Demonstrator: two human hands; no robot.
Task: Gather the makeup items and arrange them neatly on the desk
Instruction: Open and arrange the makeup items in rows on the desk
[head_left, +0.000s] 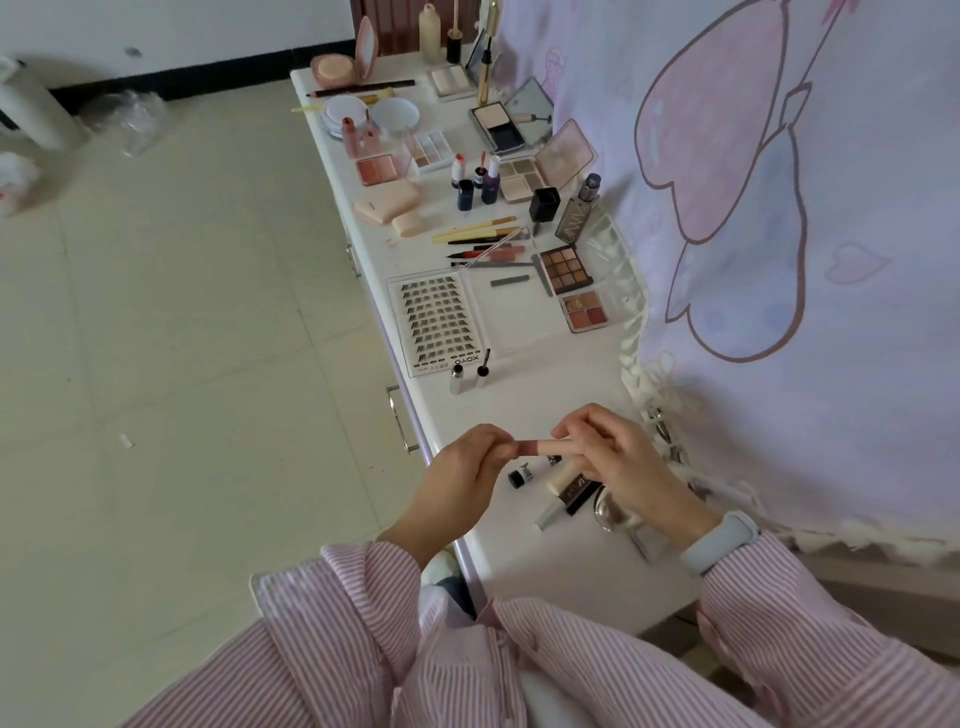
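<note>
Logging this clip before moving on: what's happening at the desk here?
A person in a striped shirt holds a pink tube over the near end of the white desk, the left hand at its darker end, the right hand gripping its body. A few small items lie beneath the hands. Palettes, brushes and a lash tray already sit farther along.

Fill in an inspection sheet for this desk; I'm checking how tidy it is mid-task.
Surface: white desk, crowded at the far end.
Job's things: pink tube held in both hands; lash tray, nine-pan palette and brushes laid out beyond.
Clutter: small tubes under the hands.
Hands: left hand pinches the tube's darker end; right hand grips its body.
Cables: nothing seen.
Surroundings: tiled floor, printed cloth.
</note>
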